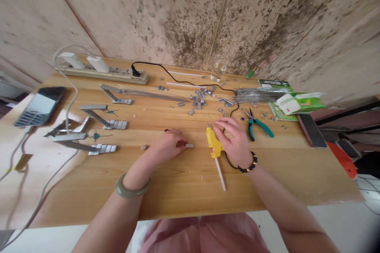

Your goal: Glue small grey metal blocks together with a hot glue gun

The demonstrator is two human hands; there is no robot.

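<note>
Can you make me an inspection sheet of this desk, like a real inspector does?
Surface: wooden table, small bits scattered on it.
Job's things: yellow glue gun with a white stick at its back; small grey block.
Clutter: heap of grey pieces, wire bundle, teal-handled pliers, glass.
Hands: left hand, fingertips at one end of the block; right hand at the glue gun, grip unclear.
Cables: black cord, plugged into a power strip; white cable at the left.
Surroundings: wall with dark spots.
</note>
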